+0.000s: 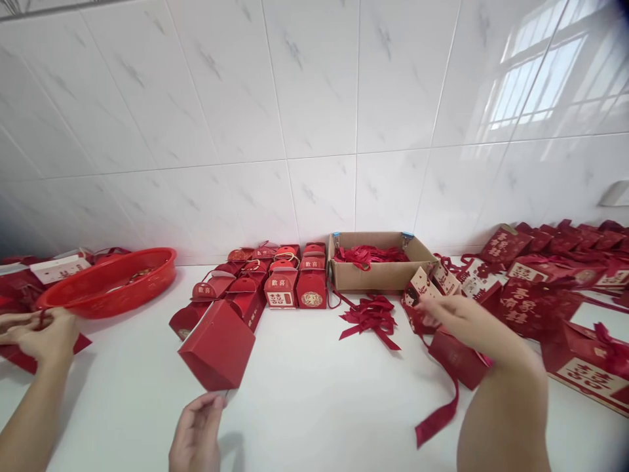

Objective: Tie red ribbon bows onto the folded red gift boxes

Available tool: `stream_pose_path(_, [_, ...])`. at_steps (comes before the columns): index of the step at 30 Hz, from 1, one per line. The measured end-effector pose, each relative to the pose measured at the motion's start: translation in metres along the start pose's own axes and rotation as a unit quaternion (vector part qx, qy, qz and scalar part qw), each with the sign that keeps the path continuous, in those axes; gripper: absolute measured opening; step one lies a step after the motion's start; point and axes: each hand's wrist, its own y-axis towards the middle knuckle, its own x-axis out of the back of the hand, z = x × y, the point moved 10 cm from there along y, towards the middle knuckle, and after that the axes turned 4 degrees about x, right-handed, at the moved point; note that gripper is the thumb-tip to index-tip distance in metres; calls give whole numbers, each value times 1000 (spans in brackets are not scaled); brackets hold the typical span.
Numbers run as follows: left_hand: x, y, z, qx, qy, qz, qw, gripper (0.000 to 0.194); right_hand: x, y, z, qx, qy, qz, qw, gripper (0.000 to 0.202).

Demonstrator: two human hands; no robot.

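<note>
The left hand (196, 436) has its thumb and fingers pinched at the lower edge of the plain box (219, 344), which is tilted in front of a group of small boxes (280, 285) on the white counter (319, 393). The right hand (455, 321) is at the cream-topped box (420, 285), its fingers curled and slightly blurred; whether they grip it, I cannot tell. A long ribbon (442, 416) trails over the counter below that hand. Between the hands and farther back, a bundle of bows (372, 318) lies in front of a carton (376, 280) of red ribbons (371, 255). More red boxes (535, 305) crowd the right side. At the far left, another person's hands (44, 337) hold a red cord near a red basin (118, 288).
</note>
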Motion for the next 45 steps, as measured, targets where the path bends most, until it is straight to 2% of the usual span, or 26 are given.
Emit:
stream_pose_path(2, [-26,-5,-4,-4,15,59,998,45,-23,0,-10,-20,-16,106,994,39])
stream_pose_path(4, [-66,-14,-19,-37,64,135,988,42,-31,2,-12,-26,-19,141,989,41])
stream_pose_path(6, [-123,-29,-42,-99,140,242,955,35,-33,4,-11,-24,-18,146,989,41])
stream_pose_path(8, [-183,-44,-74,-198,209,303,909,30,-35,6,-11,-25,-14,153,988,39])
stream_pose_path(10, [-238,-52,-110,-322,278,265,865,35,-37,7,-12,-27,-7,160,987,39])
stream_pose_path(12, [-293,-52,-132,-366,290,247,849,48,-39,7,-14,-29,4,172,985,38])
stream_pose_path(14, [-340,-51,-145,-405,293,244,831,62,-40,7,-17,-30,16,185,982,37])
stream_pose_path(16, [-372,-49,-147,-436,297,239,815,68,-38,5,-19,-32,30,192,981,34])
stream_pose_path(17, [-380,-49,-145,-449,298,232,810,65,-37,4,-20,-33,37,191,980,33])
stream_pose_path(19, [-384,-49,-135,-473,295,207,804,53,-32,1,-21,-33,50,186,981,32])
stream_pose_path(23, [-365,-57,-105,-505,277,149,804,33,-25,-2,-20,-22,60,174,983,34])
stream_pose_path(27, [-350,-72,-77,-533,247,122,800,26,-25,-1,-18,-20,54,170,984,33])
stream_pose_path(31, [-343,-79,-60,-546,213,111,803,24,-32,0,-11,-12,39,190,981,35])
stream_pose_path(34, [-342,-80,-58,-549,197,113,804,24,-37,2,-11,-11,15,199,980,38])
stream_pose_path(38, [-339,-81,-65,-546,193,119,806,27,-44,17,-17,-23,-35,170,985,39])
stream_pose_path(45, [-333,-88,-72,-542,196,133,806,16,-80,54,-8,10,-64,109,992,35])
